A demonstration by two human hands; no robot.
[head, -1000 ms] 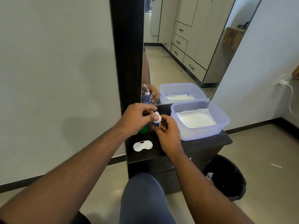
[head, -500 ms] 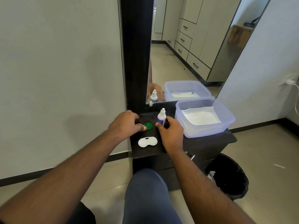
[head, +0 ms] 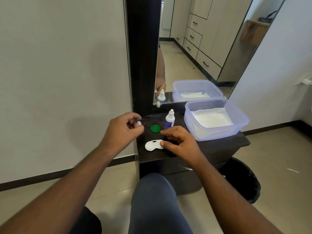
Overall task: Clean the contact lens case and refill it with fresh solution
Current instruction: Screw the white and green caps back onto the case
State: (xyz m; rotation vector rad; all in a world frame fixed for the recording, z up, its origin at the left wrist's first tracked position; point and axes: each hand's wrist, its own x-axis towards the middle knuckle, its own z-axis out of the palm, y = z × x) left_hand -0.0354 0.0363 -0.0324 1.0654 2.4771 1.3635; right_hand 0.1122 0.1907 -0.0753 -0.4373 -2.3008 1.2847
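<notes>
left hand (head: 123, 130) pinches small white cap (head: 139, 123) | right hand (head: 179, 142) fingers loosely curled, thumb touching white lens case (head: 154, 145) on dark shelf (head: 219, 146) | risk — uncapped solution bottle (head: 169, 119) just behind knuckles could tip; green lid (head: 155, 128) loose nearby

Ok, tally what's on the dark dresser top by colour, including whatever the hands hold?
White: 3: white plastic lens case base, white dropper bottle, small white round cap pinched in the left hand
Green: 1: green round cap
Clear bluish: 1: translucent plastic tub
Total: 5
</notes>
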